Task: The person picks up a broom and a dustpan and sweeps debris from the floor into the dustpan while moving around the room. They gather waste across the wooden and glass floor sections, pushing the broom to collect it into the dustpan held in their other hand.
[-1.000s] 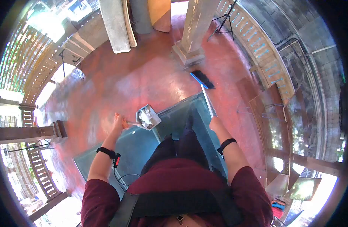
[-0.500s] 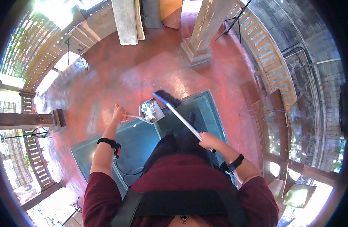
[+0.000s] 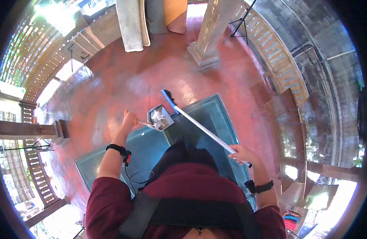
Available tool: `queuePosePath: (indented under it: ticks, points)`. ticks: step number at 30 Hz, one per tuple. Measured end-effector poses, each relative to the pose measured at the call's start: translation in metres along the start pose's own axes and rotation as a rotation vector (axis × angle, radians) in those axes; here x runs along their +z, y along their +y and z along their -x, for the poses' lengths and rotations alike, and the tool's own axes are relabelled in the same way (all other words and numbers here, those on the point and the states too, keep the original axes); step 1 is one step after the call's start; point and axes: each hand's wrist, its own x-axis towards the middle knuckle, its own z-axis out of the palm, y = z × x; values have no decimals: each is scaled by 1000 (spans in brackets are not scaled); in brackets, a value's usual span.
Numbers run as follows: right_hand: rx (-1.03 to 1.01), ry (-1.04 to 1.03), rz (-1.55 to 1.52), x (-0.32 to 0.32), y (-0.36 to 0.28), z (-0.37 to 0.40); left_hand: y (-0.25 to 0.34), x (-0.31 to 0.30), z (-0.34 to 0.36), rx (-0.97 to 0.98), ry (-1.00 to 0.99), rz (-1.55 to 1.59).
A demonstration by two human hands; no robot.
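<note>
My left hand (image 3: 128, 119) is closed around the handle of a dustpan (image 3: 168, 120), out to the left in front of me. Crumpled white paper scraps (image 3: 158, 118) lie inside the pan. In my right hand (image 3: 242, 154) is the silver pole of a broom (image 3: 205, 129), gripped near its end. The broom's blue head with black bristles (image 3: 169, 98) is just beyond the dustpan's far right side, over the red floor. A small white bit (image 3: 142, 134) lies on the dark green panel to the left of the dustpan.
I stand over dark green framed panels (image 3: 203, 109) on the red floor (image 3: 111, 87). A pillar (image 3: 205, 51) rises ahead, another (image 3: 60, 130) at left. Tripods (image 3: 240, 28) stand by the railing. Brown boards (image 3: 285, 131) are at right. A cable loops beside my left arm.
My right hand has moved right, drawing the broom's pole with it. The broom head has turned to stand more upright in view. The dustpan has stayed nearly in place.
</note>
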Motion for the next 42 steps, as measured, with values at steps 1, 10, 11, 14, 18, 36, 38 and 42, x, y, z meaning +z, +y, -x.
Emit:
queuePosePath:
  ticks: [1, 10, 11, 14, 18, 36, 38, 42]
  points:
    - [0, 31, 9, 1, 2, 5, -1, -1, 4, -7, 18, 1]
    - [17, 343, 589, 71, 81, -69, -25, -14, 14, -22, -62, -1]
    - [61, 321, 565, 79, 80, -70, -26, -13, 14, -16, -64, -12]
    - [93, 246, 344, 94, 76, -40, -51, -26, 4, 101, -208, 74]
    - [27, 102, -39, 106, 112, 1, -50, -10, 26, 19, -81, 63]
    - [35, 375, -347, 232, 116, 51, 14, -130, 107, -83, -142, 99]
    - [61, 400, -351, 251, 101, 23, 25, -158, 118, -68, -132, 9]
    - [84, 419, -245, 279, 56, -14, 35, -220, 115, -86, -267, -95]
